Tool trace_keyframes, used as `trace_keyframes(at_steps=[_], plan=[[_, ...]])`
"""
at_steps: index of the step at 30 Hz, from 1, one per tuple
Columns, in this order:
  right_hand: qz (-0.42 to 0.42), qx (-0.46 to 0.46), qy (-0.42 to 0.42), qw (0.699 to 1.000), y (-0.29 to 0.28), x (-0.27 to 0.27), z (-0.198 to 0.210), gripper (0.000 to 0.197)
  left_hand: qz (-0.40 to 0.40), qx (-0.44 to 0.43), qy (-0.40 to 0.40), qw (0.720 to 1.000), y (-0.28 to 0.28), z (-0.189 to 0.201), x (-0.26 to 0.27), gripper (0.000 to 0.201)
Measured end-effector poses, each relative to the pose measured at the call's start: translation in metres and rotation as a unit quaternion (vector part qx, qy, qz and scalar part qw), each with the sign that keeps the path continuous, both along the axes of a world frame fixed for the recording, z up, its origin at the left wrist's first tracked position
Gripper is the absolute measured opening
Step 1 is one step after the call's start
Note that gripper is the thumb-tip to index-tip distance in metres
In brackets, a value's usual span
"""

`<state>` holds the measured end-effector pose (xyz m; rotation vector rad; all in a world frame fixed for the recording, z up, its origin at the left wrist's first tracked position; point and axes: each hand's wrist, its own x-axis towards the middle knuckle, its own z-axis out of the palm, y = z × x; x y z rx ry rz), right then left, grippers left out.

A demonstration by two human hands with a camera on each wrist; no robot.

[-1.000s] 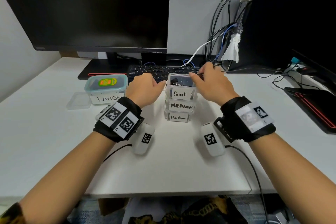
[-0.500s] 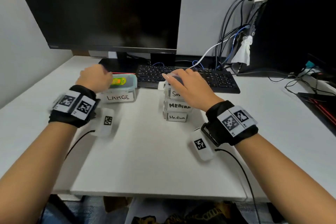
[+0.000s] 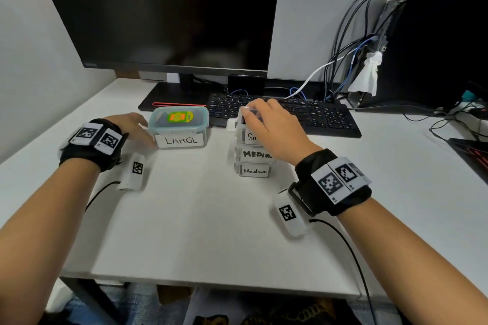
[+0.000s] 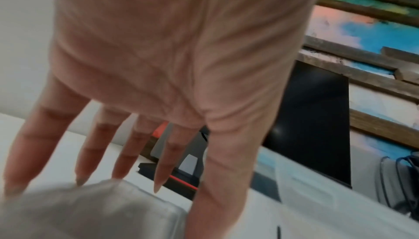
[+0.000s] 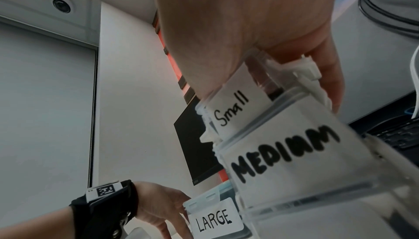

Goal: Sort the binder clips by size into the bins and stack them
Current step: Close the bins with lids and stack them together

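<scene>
both hands (image 3: 272,126) same spots; l hand (image 3: 132,126) now at large bin (image 3: 179,140).

On a desk (image 3: 200,232), three bins stand stacked: the "Small" bin (image 3: 244,134) on the "MEDIUM" bin (image 3: 254,154), which sits on the "Medium" bin (image 3: 254,171). To the stack's left, apart from it, stands the lidded "LARGE" bin (image 3: 179,128). The right hand (image 3: 274,132) rests on top of the stack; the left hand (image 3: 132,126) lies just left of the "LARGE" bin. Behind the bins lies a keyboard (image 3: 303,113), with a monitor (image 3: 163,13) behind that and cables (image 3: 340,60) to its right.
</scene>
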<state>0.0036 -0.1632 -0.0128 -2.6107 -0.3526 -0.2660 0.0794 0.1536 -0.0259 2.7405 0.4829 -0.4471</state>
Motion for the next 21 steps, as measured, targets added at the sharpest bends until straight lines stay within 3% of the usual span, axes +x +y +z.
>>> trace_keyframes(at_steps=[3,11,15,21], plan=[[0.002,-0.012,-0.008,1.0,0.003,0.001,-0.001,0.038,-0.021,0.023,-0.015,0.999,-0.006,-0.001,-0.003,0.094],[0.003,-0.022,-0.035,0.999,0.004,0.0,-0.002,0.034,-0.033,0.058,-0.018,0.998,-0.01,0.006,-0.015,0.079],[0.009,-0.032,-0.045,0.998,0.003,-0.001,-0.003,0.033,-0.018,0.06,-0.014,0.998,0.001,0.006,-0.019,0.084],[0.003,-0.006,-0.035,0.999,0.004,-0.001,-0.003,0.035,0.047,-0.033,-0.018,0.998,0.011,0.001,-0.028,0.069]])
